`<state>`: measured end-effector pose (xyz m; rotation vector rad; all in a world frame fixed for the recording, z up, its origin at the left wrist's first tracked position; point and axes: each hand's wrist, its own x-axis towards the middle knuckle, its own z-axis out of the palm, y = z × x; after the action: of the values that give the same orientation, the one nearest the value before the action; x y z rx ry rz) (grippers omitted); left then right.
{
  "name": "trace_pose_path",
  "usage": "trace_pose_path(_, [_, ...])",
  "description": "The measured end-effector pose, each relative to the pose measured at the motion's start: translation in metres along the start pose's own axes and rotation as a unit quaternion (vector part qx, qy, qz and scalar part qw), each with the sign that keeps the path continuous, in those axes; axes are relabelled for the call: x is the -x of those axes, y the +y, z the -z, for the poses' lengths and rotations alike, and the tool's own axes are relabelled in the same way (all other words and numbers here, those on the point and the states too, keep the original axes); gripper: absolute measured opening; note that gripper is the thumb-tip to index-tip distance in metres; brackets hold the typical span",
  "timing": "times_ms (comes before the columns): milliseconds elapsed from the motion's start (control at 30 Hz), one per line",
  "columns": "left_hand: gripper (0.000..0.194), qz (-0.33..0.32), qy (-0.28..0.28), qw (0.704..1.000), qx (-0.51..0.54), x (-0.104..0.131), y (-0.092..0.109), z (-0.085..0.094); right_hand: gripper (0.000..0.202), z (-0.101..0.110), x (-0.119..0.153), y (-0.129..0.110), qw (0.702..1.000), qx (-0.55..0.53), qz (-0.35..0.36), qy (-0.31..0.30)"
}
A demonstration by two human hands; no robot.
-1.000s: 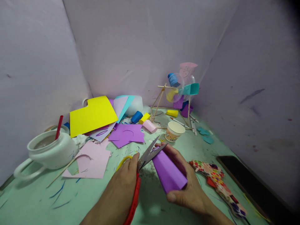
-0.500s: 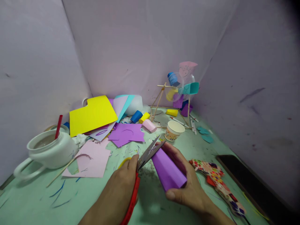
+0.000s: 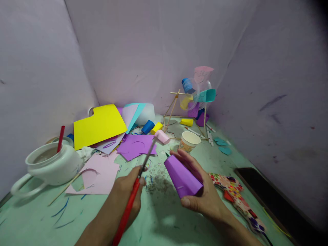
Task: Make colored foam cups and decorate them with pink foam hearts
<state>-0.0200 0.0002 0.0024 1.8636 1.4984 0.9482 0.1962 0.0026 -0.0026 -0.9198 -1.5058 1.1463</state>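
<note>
My left hand (image 3: 128,196) is closed around red-handled scissors (image 3: 130,201), which I see edge-on, their blades pointing up and away. In my right hand (image 3: 198,186) is a purple paper cup (image 3: 180,174), tilted, its narrow end toward the scissors. The thumb presses its near edge and the fingers wrap the far side. The blades are apart from the cup. Just beyond the fingers stands a white paper cup (image 3: 189,139) with a printed side. A pink paper piece (image 3: 162,137) lies past the scissors' tip.
At left stands a white pot (image 3: 53,164) with a red stick (image 3: 60,138). Cut sheets, including yellow (image 3: 99,126) and purple (image 3: 137,145), lie behind. At back right is a stick frame (image 3: 171,111) with coloured cups. A patterned glue gun (image 3: 237,196) and dark phone (image 3: 266,198) lie right.
The scissors have moved left, away from the purple cup, and turned edge-on; before, their open blades were at its narrow end. My right hand still holds the cup in nearly the same place.
</note>
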Motion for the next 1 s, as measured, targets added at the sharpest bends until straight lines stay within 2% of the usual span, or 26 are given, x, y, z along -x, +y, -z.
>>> trace_pose_path(67, [0.025, 0.019, 0.036, 0.999, 0.016, -0.002, 0.002, 0.001, 0.098, 0.001, -0.001, 0.002, 1.000, -0.005, -0.011, -0.005])
trace_pose_path(167, [0.026, 0.083, 0.033, 0.990, 0.112, -0.002, 0.009, -0.001, 0.103, 0.001, -0.001, 0.003, 1.000, 0.011, -0.020, -0.016])
trace_pose_path(300, [0.034, 0.153, 0.022, 0.937, 0.315, 0.001, 0.017, -0.012, 0.108, -0.004, 0.006, 0.001, 0.993, 0.061, -0.030, -0.095])
trace_pose_path(367, [0.038, 0.165, 0.008, 0.918, 0.361, 0.002, 0.020, -0.016, 0.111, -0.008, 0.010, -0.001, 0.986, 0.083, -0.035, -0.137])
trace_pose_path(433, [0.039, 0.185, 0.017, 0.901, 0.392, 0.003, 0.021, -0.018, 0.113, -0.011, 0.013, -0.001, 0.984, 0.083, -0.040, -0.153])
trace_pose_path(500, [0.040, 0.202, 0.026, 0.876, 0.437, 0.003, 0.021, -0.018, 0.112, -0.014, 0.014, -0.001, 0.986, 0.041, -0.046, -0.153])
trace_pose_path(567, [0.043, 0.207, 0.011, 0.853, 0.480, 0.003, 0.020, -0.018, 0.109, -0.016, 0.012, 0.001, 0.989, -0.035, -0.056, -0.134])
trace_pose_path(633, [0.045, 0.202, -0.002, 0.842, 0.500, 0.002, 0.019, -0.020, 0.108, -0.017, 0.010, 0.002, 0.986, -0.101, -0.069, -0.113])
trace_pose_path(733, [0.042, 0.184, 0.008, 0.864, 0.468, 0.002, 0.020, -0.022, 0.104, -0.016, 0.007, 0.004, 0.980, -0.138, -0.097, -0.109])
trace_pose_path(800, [0.037, 0.173, 0.016, 0.900, 0.400, 0.002, 0.021, -0.021, 0.098, -0.013, 0.005, 0.004, 0.976, -0.163, -0.107, -0.099])
trace_pose_path(867, [0.031, 0.148, 0.043, 0.945, 0.289, 0.003, 0.020, -0.018, 0.091, -0.008, 0.003, 0.005, 0.969, -0.208, -0.116, -0.061])
trace_pose_path(933, [0.028, 0.085, 0.068, 0.983, 0.151, 0.003, 0.016, -0.013, 0.085, -0.003, 0.001, 0.005, 0.952, -0.277, -0.128, -0.022])
trace_pose_path(1000, [0.033, 0.006, 0.055, 0.998, 0.038, 0.003, 0.009, -0.010, 0.080, 0.001, 0.000, 0.004, 0.928, -0.346, -0.135, -0.002])
